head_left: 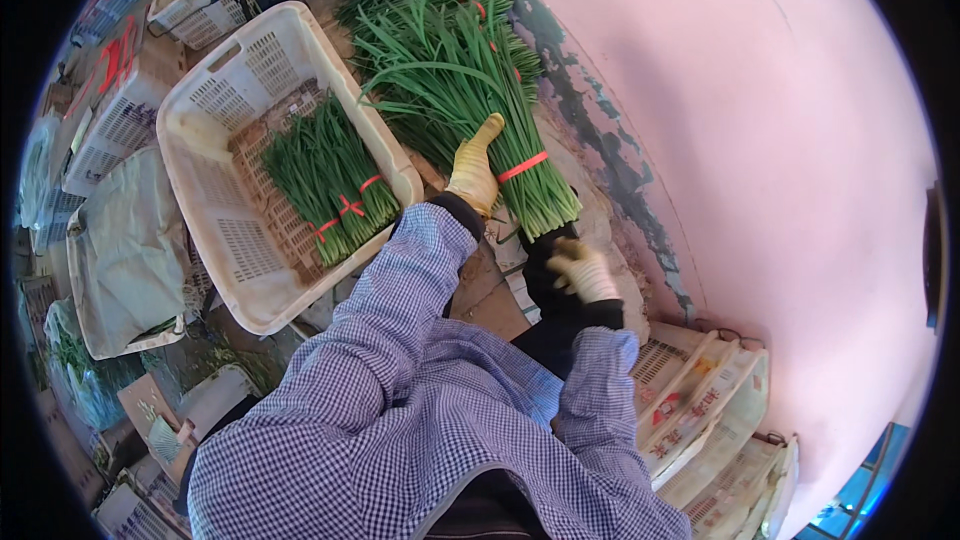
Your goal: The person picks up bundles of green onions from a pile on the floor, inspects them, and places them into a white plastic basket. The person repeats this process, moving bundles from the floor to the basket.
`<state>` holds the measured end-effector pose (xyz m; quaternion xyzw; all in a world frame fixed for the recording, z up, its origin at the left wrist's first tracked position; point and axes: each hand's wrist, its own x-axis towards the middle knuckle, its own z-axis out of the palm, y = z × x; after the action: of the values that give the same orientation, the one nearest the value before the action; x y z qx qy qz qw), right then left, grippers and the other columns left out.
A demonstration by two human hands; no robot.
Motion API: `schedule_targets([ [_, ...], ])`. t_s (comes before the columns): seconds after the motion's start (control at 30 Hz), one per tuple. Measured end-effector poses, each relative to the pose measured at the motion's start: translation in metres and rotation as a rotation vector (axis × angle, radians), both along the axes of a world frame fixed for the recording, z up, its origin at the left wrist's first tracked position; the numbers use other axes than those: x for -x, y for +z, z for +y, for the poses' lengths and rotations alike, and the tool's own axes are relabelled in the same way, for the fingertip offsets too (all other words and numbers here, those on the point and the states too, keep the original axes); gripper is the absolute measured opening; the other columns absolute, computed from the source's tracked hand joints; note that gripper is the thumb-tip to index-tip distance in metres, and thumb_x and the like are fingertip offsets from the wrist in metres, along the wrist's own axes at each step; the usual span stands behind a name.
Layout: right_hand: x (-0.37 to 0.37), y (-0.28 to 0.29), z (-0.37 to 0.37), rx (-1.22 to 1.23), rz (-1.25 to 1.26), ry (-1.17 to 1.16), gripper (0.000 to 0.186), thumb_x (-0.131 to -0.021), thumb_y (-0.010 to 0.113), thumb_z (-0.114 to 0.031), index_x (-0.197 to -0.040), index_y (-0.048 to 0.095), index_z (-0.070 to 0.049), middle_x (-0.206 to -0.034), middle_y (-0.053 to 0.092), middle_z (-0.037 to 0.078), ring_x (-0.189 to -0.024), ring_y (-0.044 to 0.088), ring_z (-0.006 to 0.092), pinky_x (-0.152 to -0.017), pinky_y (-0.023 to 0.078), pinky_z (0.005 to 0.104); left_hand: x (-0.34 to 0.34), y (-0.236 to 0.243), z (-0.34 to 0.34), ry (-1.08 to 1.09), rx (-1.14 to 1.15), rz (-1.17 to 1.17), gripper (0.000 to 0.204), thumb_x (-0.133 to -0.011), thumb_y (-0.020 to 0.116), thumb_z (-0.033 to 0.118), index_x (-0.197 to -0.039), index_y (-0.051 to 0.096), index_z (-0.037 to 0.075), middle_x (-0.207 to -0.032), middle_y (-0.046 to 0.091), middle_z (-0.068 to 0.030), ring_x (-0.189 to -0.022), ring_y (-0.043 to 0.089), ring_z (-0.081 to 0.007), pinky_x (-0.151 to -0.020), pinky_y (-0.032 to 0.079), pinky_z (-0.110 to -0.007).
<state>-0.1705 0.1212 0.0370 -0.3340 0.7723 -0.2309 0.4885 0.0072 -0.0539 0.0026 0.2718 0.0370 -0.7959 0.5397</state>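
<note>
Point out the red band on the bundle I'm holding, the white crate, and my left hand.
red band [523,167]: head view, middle of the band.
white crate [262,37]: head view, far wall.
left hand [473,172]: head view, back of glove.

Both arms, in blue-checked sleeves with dark cuffs, reach forward. The yellow-gloved left hand [473,172] lies flat, fingers [487,130] extended; the yellow-gloved right hand [583,272] curls its fingers inward.

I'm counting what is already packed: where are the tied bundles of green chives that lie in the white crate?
In the head view, the tied chive bundles lie on the floor of the white crate, left of the person's gloved left hand.
</note>
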Motion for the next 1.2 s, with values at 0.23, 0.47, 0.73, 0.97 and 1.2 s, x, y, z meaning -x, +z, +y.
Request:
schedule_targets([
  [0.23, -0.072, -0.048, -0.016, 0.229, -0.646, -0.332, 0.038, -0.09, 0.07, -0.015, -0.123, 0.057, 0.0, -0.088, 0.071, 0.013, -0.047, 0.056, 0.0156, -0.041, 0.045, 0.0282, -0.005, 0.012, 0.004, 0.015, 0.023, 0.014, 0.037, -0.086, 0.077, 0.02, -0.119, 0.064, 0.009, -0.114, 0.069, -0.0063, -0.102, 0.064, -0.0284, -0.096, 0.051, -0.048],
  [0.47, -0.059, -0.063, -0.013, 0.219, -0.482, -0.517, 0.017, -0.095, 0.06, -0.014, -0.105, 0.065, -0.001, -0.061, 0.057, 0.005, -0.038, 0.049, 0.0164, -0.036, 0.043, 0.0306, -0.01, 0.021, 0.003, 0.032, -0.09, 0.042, 0.04, -0.086, 0.076, 0.024, -0.121, 0.064, 0.009, -0.115, 0.069, -0.0056, -0.102, 0.064, -0.0287, -0.097, 0.05, -0.047],
  [0.73, -0.035, -0.099, 0.025, 0.083, -0.011, -0.172, 0.033, -0.087, 0.067, -0.012, -0.119, 0.065, -0.003, -0.092, 0.069, 0.011, -0.067, 0.065, 0.021, -0.057, 0.053, 0.0339, -0.009, 0.025, 0.004, 0.031, -0.1, 0.036, 0.041, -0.084, 0.078, 0.025, -0.119, 0.064, 0.008, -0.115, 0.068, -0.0071, -0.101, 0.063, -0.029, -0.093, 0.051, -0.048],
  [0.97, -0.044, -0.016, 0.004, -0.068, 0.165, 0.099, 0.024, -0.089, 0.068, -0.02, -0.11, 0.072, -0.007, -0.074, 0.069, 0.011, -0.059, 0.065, 0.0193, -0.058, 0.052, 0.0319, -0.012, 0.015, 0.002, 0.049, -0.054, -0.039, 0.036, -0.084, 0.079, 0.02, -0.115, 0.065, 0.007, -0.11, 0.069, -0.0073, -0.096, 0.065, -0.0283, -0.091, 0.053, -0.047],
  [1.2, -0.022, 0.018, -0.035, 0.669, 0.174, -0.113, 0.037, -0.091, 0.069, -0.011, -0.126, 0.061, -0.001, -0.1, 0.068, 0.012, -0.085, 0.064, 0.0168, -0.077, 0.052, 0.0301, 0.004, 0.015, 0.012, -0.067, 0.033, -0.157, 0.036, -0.084, 0.077, 0.013, -0.116, 0.062, 0.005, -0.108, 0.069, -0.0075, -0.096, 0.067, -0.0263, -0.084, 0.057, -0.044],
])
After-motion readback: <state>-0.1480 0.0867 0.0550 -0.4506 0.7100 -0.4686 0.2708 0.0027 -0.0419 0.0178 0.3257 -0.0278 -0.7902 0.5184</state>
